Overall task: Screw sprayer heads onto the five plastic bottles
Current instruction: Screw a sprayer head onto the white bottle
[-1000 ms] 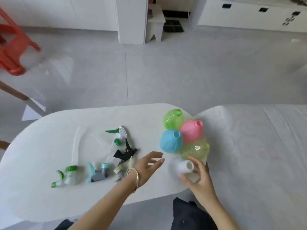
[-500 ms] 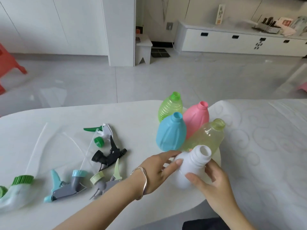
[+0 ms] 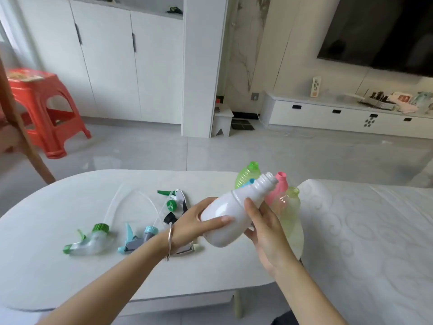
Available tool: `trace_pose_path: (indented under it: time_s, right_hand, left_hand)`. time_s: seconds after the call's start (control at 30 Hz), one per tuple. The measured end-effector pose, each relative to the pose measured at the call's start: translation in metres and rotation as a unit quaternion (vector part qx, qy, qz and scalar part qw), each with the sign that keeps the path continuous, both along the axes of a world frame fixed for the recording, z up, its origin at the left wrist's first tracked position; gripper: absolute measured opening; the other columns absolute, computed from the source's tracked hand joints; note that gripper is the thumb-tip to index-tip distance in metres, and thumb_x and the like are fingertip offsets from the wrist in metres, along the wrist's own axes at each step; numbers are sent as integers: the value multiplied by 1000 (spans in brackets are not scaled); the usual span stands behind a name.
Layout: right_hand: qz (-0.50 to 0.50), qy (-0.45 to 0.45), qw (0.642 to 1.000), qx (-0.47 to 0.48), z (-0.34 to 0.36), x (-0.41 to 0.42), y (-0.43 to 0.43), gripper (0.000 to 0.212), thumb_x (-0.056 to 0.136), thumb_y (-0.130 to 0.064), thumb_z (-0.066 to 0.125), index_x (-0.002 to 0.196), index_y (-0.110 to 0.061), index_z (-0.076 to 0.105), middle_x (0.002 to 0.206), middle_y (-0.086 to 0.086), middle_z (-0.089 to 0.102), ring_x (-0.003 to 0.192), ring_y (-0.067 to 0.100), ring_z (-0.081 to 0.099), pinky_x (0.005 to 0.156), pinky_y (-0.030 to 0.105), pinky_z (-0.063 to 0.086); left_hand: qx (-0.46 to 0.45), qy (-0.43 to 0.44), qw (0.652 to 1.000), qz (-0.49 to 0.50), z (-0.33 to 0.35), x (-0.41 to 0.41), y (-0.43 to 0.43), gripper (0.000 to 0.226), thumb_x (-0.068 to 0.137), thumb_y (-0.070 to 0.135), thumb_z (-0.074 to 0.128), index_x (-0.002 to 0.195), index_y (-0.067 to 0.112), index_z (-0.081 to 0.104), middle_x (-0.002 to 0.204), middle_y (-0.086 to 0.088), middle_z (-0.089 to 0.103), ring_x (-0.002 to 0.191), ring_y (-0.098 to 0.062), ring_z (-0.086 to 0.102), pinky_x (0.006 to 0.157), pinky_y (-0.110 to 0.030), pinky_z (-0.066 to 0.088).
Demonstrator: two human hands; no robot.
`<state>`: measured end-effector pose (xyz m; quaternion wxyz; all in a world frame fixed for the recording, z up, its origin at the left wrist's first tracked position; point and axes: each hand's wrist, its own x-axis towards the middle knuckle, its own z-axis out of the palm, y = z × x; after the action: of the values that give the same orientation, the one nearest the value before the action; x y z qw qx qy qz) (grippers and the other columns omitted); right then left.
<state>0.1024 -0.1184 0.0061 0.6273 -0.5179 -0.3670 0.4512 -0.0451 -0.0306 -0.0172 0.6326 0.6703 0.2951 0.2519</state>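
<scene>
Both hands hold the opaque white plastic bottle [image 3: 230, 218] tilted above the white oval tabletop [image 3: 58, 266], its open threaded neck pointing up and right. The left hand [image 3: 194, 225] has its grip clamped on the base, thumb across the belly; the right hand [image 3: 266, 227] cups the underside, fingers wrapped. Behind stand the green [image 3: 246, 177], pink [image 3: 280, 190] and yellow translucent bottles [image 3: 290, 209]. Loose trigger sprayer heads [image 3: 93, 240] lie left, partly hidden by the left wrist.

A bottle [image 3: 230, 216] is held tilted above the desk [image 3: 58, 273], neck pointing up and away, between the left hand [image 3: 191, 227] and the right hand [image 3: 266, 231]. Behind it, four more bottles [image 3: 289, 207] stand clustered at the desk's right end. Sprayer heads [image 3: 131, 240] lie to the left. A bed [image 3: 375, 242] adjoins the desk's right side.
</scene>
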Motion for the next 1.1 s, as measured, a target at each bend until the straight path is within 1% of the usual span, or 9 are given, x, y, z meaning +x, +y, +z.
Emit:
trace_pose_path:
  time_s: [0.23, 0.37, 0.53, 0.67, 0.73, 0.83, 0.9, 1.0, 1.1]
  right_hand:
    - [144, -68, 987, -18, 16, -81, 26, 32, 88, -31, 60, 118, -19, 60, 117, 1, 67, 109, 14, 63, 95, 31, 51]
    - [173, -124, 977, -25, -1, -129, 60, 28, 91, -25, 58, 118, -21, 58, 119, -2, 64, 110, 14, 62, 95, 30, 50]
    - [256, -273, 927, 6, -34, -175, 106, 25, 84, -28, 67, 107, -33, 59, 117, -17, 61, 111, 3, 56, 97, 26, 46]
    - [300, -332, 894, -6, -62, -192, 128, 27, 86, -31, 64, 112, -30, 60, 123, -14, 58, 115, 3, 53, 104, 28, 39]
    - [314, -413, 855, -2, -77, -196, 137, 37, 83, -37, 66, 119, -31, 58, 135, -11, 49, 126, 7, 44, 110, 30, 32]
    - [307, -593, 744, 25, -92, -206, 148, 57, 81, -49, 63, 132, -31, 49, 155, -7, 22, 145, 14, 13, 118, 33, 8]
    - [306, -648, 695, 56, -98, -211, 155, 60, 80, -54, 60, 134, -33, 46, 159, -8, 9, 147, 16, -4, 118, 35, -7]
    - [312, -687, 651, 87, -106, -215, 159, 55, 81, -54, 59, 130, -32, 48, 158, -6, 11, 147, 17, -7, 117, 36, -13]
    - [304, -684, 654, 106, -106, -216, 158, 53, 81, -50, 61, 127, -27, 53, 149, -3, 29, 144, 19, 9, 118, 36, -6]
  left_hand:
    - [10, -1, 991, 136, 10, -121, 1, 76, 46, 65, 77, 111, 27, 63, 106, -4, 70, 95, -19, 67, 77, -32, 55]
    - [-21, -72, 962, 263, 6, -196, 14, 84, 40, 70, 79, 110, 26, 63, 104, -4, 68, 90, -18, 66, 73, -32, 57]
    - [-13, -81, 921, 381, -11, -262, 25, 93, 35, 73, 78, 116, 29, 62, 98, 7, 72, 87, -9, 68, 72, -24, 55]
    - [-17, -49, 907, 418, -25, -290, 32, 99, 30, 75, 77, 116, 29, 63, 99, 6, 71, 84, -8, 68, 72, -26, 55]
    - [-20, -39, 898, 437, -31, -301, 34, 94, 28, 75, 77, 111, 33, 65, 100, 3, 70, 86, -12, 68, 71, -27, 55]
    - [-23, -36, 895, 444, -37, -312, 36, 79, 34, 72, 78, 105, 39, 67, 99, 4, 71, 89, -15, 68, 67, -23, 56]
    - [-24, -38, 894, 446, -39, -313, 38, 76, 37, 70, 77, 106, 40, 66, 101, 3, 70, 91, -15, 67, 65, -21, 55]
    - [-22, -27, 896, 443, -42, -309, 42, 94, 28, 77, 76, 111, 34, 64, 101, 2, 70, 86, -11, 68, 63, -20, 56]
    - [-17, -23, 897, 441, -41, -303, 44, 97, 28, 78, 75, 113, 32, 64, 99, 4, 70, 89, -14, 67, 65, -23, 56]
